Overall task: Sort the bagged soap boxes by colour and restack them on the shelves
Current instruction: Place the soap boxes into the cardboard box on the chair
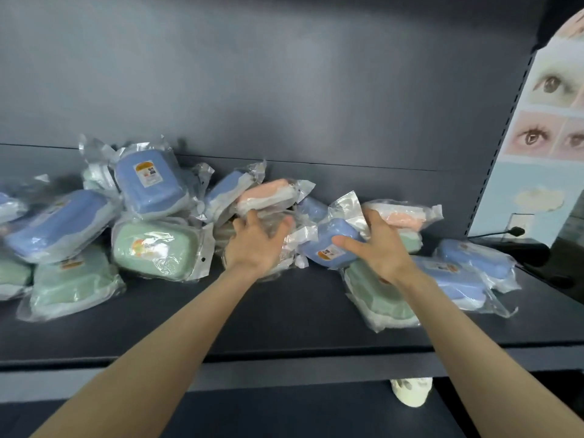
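On shelf (pixel 252 311), jumbled pastel soap boxes (pixel 151 248)

A dark grey steel back panel (pixel 284 74) rises behind a matching shelf (pixel 284 311); at right, a slotted upright (pixel 505 128) borders a pastel poster (pixel 550 121) of close-up eyes.
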`<state>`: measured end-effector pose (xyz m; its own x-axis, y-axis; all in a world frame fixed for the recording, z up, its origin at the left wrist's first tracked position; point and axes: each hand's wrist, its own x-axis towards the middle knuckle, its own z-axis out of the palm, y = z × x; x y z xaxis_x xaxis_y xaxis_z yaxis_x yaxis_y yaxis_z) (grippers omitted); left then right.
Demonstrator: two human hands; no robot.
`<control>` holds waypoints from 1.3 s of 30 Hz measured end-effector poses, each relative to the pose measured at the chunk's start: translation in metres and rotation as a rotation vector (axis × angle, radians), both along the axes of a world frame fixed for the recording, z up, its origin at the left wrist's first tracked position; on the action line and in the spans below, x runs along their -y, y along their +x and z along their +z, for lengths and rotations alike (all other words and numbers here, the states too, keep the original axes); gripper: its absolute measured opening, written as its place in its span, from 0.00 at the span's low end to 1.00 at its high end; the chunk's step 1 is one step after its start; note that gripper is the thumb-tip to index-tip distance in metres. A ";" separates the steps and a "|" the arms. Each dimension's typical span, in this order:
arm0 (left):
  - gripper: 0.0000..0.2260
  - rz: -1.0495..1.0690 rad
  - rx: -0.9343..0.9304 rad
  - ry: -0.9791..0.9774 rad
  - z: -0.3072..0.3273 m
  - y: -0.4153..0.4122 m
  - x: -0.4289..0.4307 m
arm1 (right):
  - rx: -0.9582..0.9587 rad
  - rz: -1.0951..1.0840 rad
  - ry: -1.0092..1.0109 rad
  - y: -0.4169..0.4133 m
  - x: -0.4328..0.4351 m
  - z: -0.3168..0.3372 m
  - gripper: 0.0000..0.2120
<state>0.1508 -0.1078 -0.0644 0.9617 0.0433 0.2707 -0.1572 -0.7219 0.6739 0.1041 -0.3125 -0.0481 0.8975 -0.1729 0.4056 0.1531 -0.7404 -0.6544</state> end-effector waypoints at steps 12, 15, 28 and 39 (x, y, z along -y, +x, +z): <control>0.23 -0.035 0.229 -0.188 -0.002 0.000 -0.018 | 0.132 -0.022 0.213 0.000 -0.004 0.005 0.22; 0.21 -0.045 0.268 -0.213 -0.004 -0.011 -0.023 | 0.142 -0.049 0.195 -0.008 -0.006 0.006 0.23; 0.13 -0.245 0.259 -0.508 -0.003 -0.075 -0.059 | 0.137 -0.137 0.228 -0.060 -0.034 0.011 0.23; 0.15 -0.271 0.088 -0.783 -0.014 -0.158 -0.134 | 0.135 0.006 0.625 -0.160 -0.109 -0.013 0.09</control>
